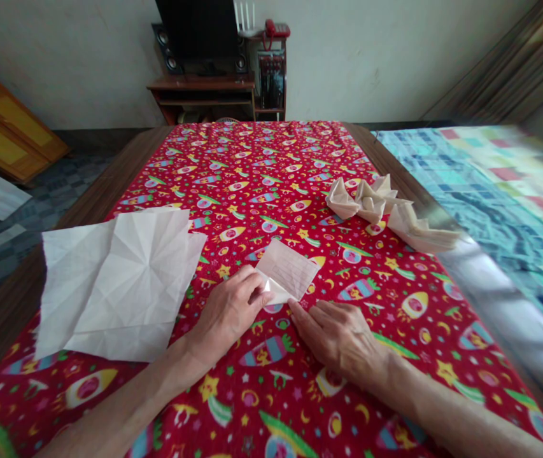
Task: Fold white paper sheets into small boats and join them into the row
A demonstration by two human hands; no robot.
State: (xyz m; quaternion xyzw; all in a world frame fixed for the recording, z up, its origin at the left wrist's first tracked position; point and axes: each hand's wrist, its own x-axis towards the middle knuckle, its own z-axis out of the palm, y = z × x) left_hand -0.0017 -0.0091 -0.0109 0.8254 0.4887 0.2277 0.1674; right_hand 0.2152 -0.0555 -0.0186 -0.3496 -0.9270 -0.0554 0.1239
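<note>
A small folded piece of whitish paper (289,270) lies on the red patterned tablecloth (271,165) just beyond my hands. My left hand (230,312) has its fingers curled and pinches the paper's near left corner. Flat on the cloth lies my right hand (335,334), fingers stretched out, fingertips touching the paper's near edge. Creased white sheets (118,280) lie spread out to the left of my left hand.
Several folded beige paper shapes (386,210) sit at the right edge of the table. A bed with a blue checked cover (491,191) stands to the right. A wooden desk with a monitor and speakers (204,63) is against the far wall.
</note>
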